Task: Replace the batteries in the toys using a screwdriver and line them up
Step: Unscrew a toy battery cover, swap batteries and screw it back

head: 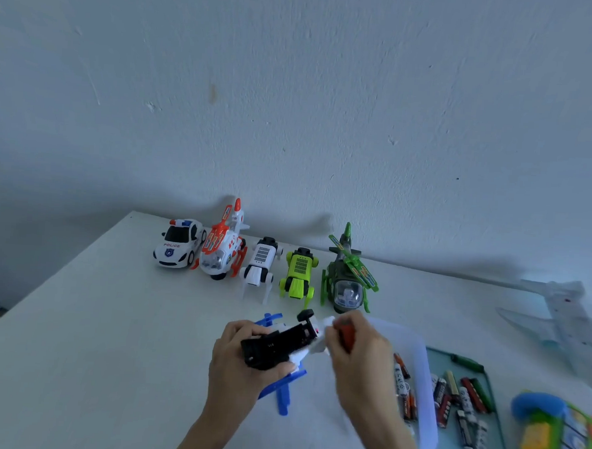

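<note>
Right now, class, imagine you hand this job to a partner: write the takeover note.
Left hand: holds the blue-and-white toy belly-up.
Right hand: grip on the red-handled screwdriver, at the toy's underside.
Done: five toys lined up by the wall, police car through green helicopter.
Batteries lie on the tray to the right.
Left: finish this toy, add it to the row; the colourful toy and pale plane wait at the right.

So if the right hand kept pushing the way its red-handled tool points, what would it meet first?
Probably the upturned toy helicopter that the left hand holds. The right hand aims the red-handled screwdriver left, into the toy's tail end; the tip is hidden, so contact is unclear.
</note>
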Tool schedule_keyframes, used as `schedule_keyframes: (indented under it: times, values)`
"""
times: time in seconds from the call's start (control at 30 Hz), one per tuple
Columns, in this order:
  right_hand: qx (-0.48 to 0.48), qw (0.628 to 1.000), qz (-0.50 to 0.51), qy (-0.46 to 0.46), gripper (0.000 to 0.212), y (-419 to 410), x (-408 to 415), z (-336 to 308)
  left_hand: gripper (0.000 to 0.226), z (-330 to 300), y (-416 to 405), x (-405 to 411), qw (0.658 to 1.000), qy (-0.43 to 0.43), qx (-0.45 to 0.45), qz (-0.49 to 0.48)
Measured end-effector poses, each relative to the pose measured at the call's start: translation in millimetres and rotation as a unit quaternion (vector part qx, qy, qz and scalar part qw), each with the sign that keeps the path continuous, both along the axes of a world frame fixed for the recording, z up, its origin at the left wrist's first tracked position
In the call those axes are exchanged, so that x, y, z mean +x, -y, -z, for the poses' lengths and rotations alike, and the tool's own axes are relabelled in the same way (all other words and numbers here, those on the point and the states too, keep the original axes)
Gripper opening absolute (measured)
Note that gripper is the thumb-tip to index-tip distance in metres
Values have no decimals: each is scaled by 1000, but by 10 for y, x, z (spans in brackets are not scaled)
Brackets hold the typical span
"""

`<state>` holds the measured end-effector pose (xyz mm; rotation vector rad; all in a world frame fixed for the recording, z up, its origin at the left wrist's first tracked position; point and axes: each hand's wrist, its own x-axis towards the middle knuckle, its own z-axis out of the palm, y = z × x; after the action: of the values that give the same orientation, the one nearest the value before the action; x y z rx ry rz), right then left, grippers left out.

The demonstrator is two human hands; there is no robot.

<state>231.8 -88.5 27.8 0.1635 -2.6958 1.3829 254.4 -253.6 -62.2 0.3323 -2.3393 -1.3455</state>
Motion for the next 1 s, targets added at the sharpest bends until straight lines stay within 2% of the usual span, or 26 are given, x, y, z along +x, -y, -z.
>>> schedule_keyframes:
  times: [0.13, 0.23, 0.33, 0.43, 0.47, 0.53, 0.57, 0.73, 0.9, 1.0]
  values:
    - [91, 988, 57, 115, 21, -493, -190, 211, 59, -41, 11, 72, 999, -10, 33, 4]
    - [159, 970, 38, 182, 24, -676, -243, 355, 61, -73, 9, 117, 998, -22, 51, -8]
    - [196, 966, 35, 167, 14, -692, -227, 323, 66, -158, 44, 196, 996, -47, 59, -44]
    - [129, 984, 6, 125, 13, -528, -173, 213, 65, -299, 139, 276, 991, -74, 69, -87]
    - [95, 988, -28, 122, 18, -432, -156, 187, 63, -345, 181, 288, 989, -83, 74, -96]
    - [37, 985, -97, 140, 48, -195, -116, 239, 60, -436, 248, 322, 987, -100, 69, -103]
    - [32, 981, -122, 150, 55, -73, -109, 310, 59, -480, 271, 351, 987, -108, 63, -105]
    - [142, 970, -126, 154, 36, 346, -242, 642, 57, -643, 262, 470, 986, -133, 54, -85]
    - [149, 970, -129, 143, 28, 330, -224, 710, 57, -682, 177, 547, 990, -121, 53, -56]
    - [161, 966, -161, 120, 27, 162, -213, 596, 54, -649, 100, 562, 991, -100, 89, -32]
